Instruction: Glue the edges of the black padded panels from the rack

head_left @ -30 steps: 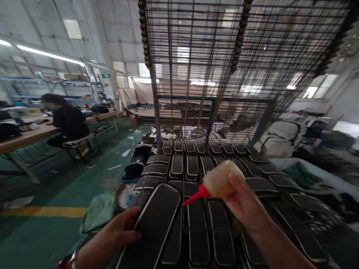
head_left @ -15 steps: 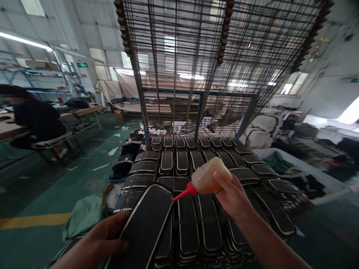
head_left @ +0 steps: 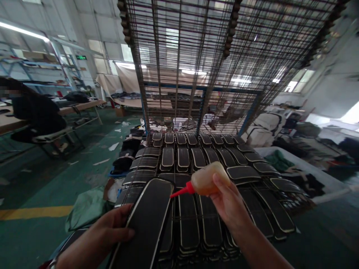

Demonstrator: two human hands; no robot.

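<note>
Wire racks (head_left: 215, 76) behind bottle (head_left: 206, 178)

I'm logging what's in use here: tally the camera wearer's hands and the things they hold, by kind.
Bare hands: 2, left hand and right hand
Squeeze bottle with red nozzle: 1
Pale-edged black panel, held: 1
Total: 4

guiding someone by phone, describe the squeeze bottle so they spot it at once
Find the tall wire mesh rack and, at its foot, the rows of black panels with pale edges. Over the near rows, the right hand holds a tilted bottle, aimed at the panel in the left hand. Cloudy yellowish and tipped with a long red nozzle, it stands out from the black panels.
</note>
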